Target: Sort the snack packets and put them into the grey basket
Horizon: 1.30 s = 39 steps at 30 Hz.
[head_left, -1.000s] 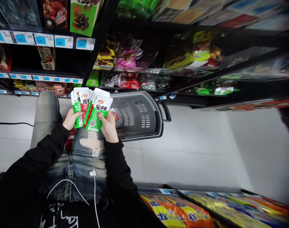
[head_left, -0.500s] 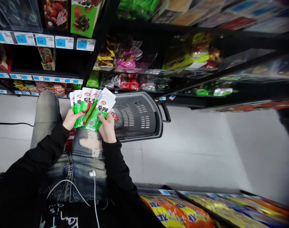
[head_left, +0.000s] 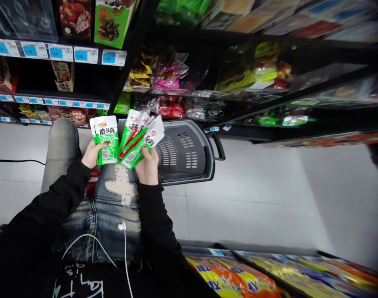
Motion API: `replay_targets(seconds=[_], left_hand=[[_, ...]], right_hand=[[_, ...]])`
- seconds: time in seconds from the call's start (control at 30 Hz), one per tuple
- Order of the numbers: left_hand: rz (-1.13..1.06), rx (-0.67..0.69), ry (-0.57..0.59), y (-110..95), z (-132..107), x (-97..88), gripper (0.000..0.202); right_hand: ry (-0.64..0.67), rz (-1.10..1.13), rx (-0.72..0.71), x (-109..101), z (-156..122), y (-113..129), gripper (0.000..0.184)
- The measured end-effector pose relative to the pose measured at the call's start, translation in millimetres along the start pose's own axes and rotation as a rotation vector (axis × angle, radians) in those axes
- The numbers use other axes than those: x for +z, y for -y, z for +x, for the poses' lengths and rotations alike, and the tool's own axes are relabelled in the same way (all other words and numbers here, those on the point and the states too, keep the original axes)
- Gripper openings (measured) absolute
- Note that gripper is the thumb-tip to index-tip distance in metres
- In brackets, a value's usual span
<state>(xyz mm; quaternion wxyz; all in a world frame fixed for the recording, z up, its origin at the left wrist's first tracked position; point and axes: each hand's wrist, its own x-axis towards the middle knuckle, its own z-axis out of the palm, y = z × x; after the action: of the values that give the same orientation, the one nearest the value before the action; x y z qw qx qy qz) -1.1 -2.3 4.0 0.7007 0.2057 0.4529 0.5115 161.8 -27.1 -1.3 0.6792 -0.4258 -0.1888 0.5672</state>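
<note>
In the head view, the person's left hand (head_left: 91, 154) grips a small stack of green-and-white pouches (head_left: 107, 142), the thumb pressed on the front one and the edge of another showing at its left. The right hand (head_left: 148, 166) is closed on a spread fan of pouches (head_left: 134, 138), some green and some red, with white tops. The two groups are very near at their lower ends; whether they touch, one cannot tell.

Just beyond the right hand, on its right side, a grey basket (head_left: 202, 155) stands on the floor (head_left: 254, 178); this hand and its fan cover the near end of it. The basket's black handle (head_left: 220, 142) is at the end far from the hand. Under both hands are the knees in ripped jeans (head_left: 63, 142), and a white earphone cable (head_left: 126, 256) hangs below them, nearer to the body.

Ahead of the hands rises a dark shelf with price labels (head_left: 61, 53), a green box (head_left: 112, 25) and red packets (head_left: 170, 106). Behind the right hand, at its right, lie orange-and-yellow bags (head_left: 226, 277) on another shelf.
</note>
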Motion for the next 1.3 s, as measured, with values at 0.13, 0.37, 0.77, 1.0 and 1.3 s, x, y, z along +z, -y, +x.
replay_targets(seconds=[0.13,0.37,0.77,1.0,1.3], left_hand=[[0.077,0.042,0.071,1,-1,1.6,0.038],[0.159,0.215,-0.003,3,3,-2.6,0.040],[-0.021,-0.005,0.104,0,-3,3.7,0.033],[0.080,0.200,-0.004,3,4,-2.8,0.033],[0.020,0.180,-0.031,5,6,-2.8,0.042]], right_hand=[[0.025,0.035,0.025,-11,2,8,0.023],[0.125,-0.115,0.017,10,-7,-7,0.040],[0.109,-0.183,0.009,13,-7,-12,0.042],[0.035,-0.134,-0.057,10,-4,-4,0.038],[0.029,-0.029,-0.067,-1,-3,10,0.034]])
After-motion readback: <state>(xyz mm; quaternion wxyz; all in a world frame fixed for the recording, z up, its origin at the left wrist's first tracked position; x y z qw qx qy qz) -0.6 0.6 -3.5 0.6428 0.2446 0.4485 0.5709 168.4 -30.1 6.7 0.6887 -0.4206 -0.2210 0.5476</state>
